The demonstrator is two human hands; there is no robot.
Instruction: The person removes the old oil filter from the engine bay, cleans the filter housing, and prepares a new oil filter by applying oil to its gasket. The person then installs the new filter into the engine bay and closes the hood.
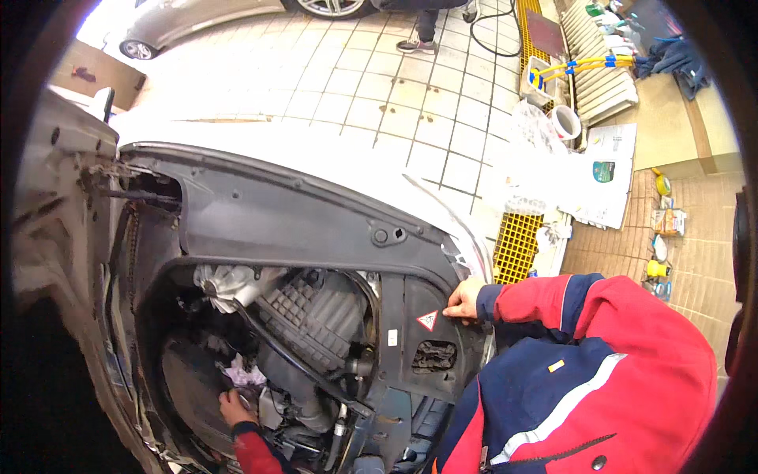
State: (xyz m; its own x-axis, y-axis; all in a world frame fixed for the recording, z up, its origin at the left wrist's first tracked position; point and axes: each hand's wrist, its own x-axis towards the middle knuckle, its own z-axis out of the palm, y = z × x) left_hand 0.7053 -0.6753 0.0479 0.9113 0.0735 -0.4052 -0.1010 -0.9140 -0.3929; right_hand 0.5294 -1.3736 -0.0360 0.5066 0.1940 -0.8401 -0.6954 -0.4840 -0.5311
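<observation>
In the engine bay of a white car, my left hand [236, 408] reaches down beside a large rounded black part [193, 387]. Its fingers are closed on a crumpled whitish-pink cloth [245, 372], partly hidden in shadow. Farther right, my right hand [467, 300] rests on the black front trim panel [414, 292], fingers touching it beside a red-and-white triangular warning label [427, 320]. Nothing is held in that hand. Between the hands lie a ribbed black housing [312, 316] and a black hose [296, 395]. A silvery metal part [225, 286] sits near the bay's far edge.
The raised hood [59, 205] borders the left side. Beyond the fender [308, 146] stretches a tiled floor [355, 87], with another car [205, 16] and a person's shoe [416, 47]. At right are a yellow floor grate [517, 241], a bucket [564, 122] and a radiator [604, 95].
</observation>
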